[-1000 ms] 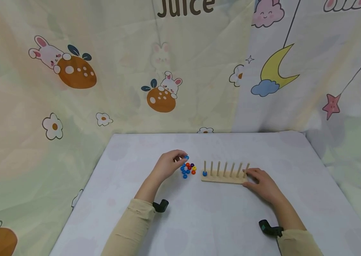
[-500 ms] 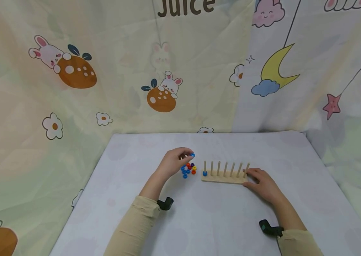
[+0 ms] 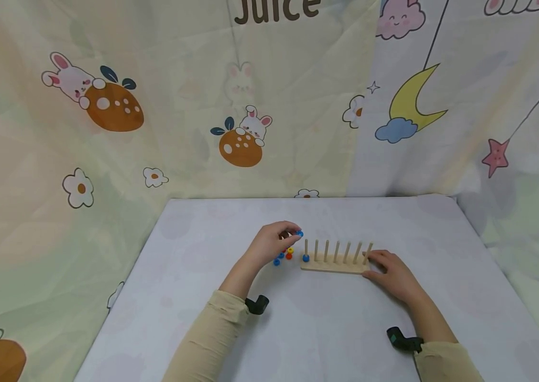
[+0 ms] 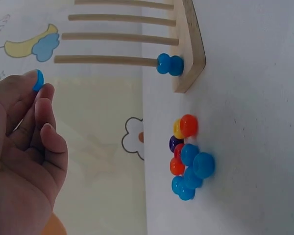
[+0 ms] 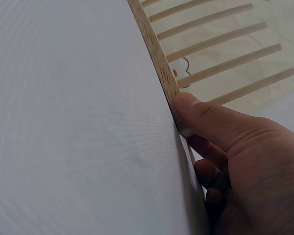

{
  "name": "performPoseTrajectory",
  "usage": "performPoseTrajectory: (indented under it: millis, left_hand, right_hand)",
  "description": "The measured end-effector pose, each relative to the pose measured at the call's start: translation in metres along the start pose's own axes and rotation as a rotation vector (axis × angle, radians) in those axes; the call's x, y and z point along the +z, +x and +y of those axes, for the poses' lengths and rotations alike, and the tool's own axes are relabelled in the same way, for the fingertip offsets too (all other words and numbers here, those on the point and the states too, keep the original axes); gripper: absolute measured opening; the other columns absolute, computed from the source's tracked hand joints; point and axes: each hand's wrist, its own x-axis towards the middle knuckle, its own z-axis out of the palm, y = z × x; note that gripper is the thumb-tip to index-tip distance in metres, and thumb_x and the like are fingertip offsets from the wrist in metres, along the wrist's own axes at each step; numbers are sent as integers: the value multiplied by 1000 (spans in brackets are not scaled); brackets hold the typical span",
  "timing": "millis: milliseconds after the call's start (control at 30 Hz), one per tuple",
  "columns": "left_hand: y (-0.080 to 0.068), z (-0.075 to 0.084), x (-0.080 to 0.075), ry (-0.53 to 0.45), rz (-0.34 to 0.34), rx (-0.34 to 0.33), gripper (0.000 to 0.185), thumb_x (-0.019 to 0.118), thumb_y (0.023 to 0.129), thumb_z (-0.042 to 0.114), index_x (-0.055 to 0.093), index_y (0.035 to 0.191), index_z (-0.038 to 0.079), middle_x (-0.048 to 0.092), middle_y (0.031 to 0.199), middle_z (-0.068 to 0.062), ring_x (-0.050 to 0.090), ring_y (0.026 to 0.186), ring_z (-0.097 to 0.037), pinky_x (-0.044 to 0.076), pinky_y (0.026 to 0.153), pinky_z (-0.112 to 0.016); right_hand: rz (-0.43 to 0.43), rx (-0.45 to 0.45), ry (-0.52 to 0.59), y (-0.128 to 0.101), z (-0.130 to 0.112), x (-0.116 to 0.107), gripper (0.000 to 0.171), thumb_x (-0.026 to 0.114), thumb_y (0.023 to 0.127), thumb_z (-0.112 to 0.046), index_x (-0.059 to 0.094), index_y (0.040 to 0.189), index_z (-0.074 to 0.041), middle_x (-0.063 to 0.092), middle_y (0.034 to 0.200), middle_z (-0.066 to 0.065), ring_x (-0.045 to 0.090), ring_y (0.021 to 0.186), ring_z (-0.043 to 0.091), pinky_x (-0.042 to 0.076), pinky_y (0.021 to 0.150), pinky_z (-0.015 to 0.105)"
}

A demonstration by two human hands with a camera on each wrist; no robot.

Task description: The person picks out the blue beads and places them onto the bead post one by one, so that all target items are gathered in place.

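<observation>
While you are steadying the rack, read these near to far.
Right hand [image 3: 391, 276]: your fingers are pressing the peg rack [image 3: 333, 263] end, thumb curled against its edge.
Left hand [image 3: 274, 245]: your fingers are pinching a blue bead [image 3: 300, 233], hovering just left of the first peg [image 3: 306, 247].
First peg: standing upright, already holding two blue beads [image 4: 169, 64] at its foot.
Loose beads [image 4: 188, 156]: lying on the table [image 3: 326, 329] beneath your left hand.
</observation>
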Motion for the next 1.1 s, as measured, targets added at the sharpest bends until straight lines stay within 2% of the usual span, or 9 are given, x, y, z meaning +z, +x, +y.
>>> performPoseTrajectory:
  millis: [167,333,900,1100]
  left_hand:
    - [2,2,4,-1,-11,22,24,66,95,36,69,117,25,67,99,12,58,88,-8,51,70,-23]
    - [3,6,6,8,-25,36,23,65,96,36,69,116,25,67,96,12,59,87,-7,51,67,-23]
    - [3,7,12,-10,-67,-20,24,65,95,39,69,116,28,66,96,13,58,86,-7,50,65,-24]
    - [2,6,12,-17,-68,-18,23,66,95,37,69,115,27,66,95,12,59,85,-7,50,64,-24]
  right_hand:
    - [-2,8,4,0,0,0,60,72,89,-38,57,135,-4,54,136,19,44,129,44,36,104,62]
    - [-4,12,4,0,-2,-1,60,72,89,-39,57,136,-4,54,136,19,44,129,44,36,104,62]
    - [-5,14,2,0,0,0,60,72,89,-39,57,136,-4,53,137,19,44,130,45,35,104,62]
    - [-8,22,1,1,0,1,61,72,89,-40,57,136,-5,53,138,19,44,131,45,35,105,63]
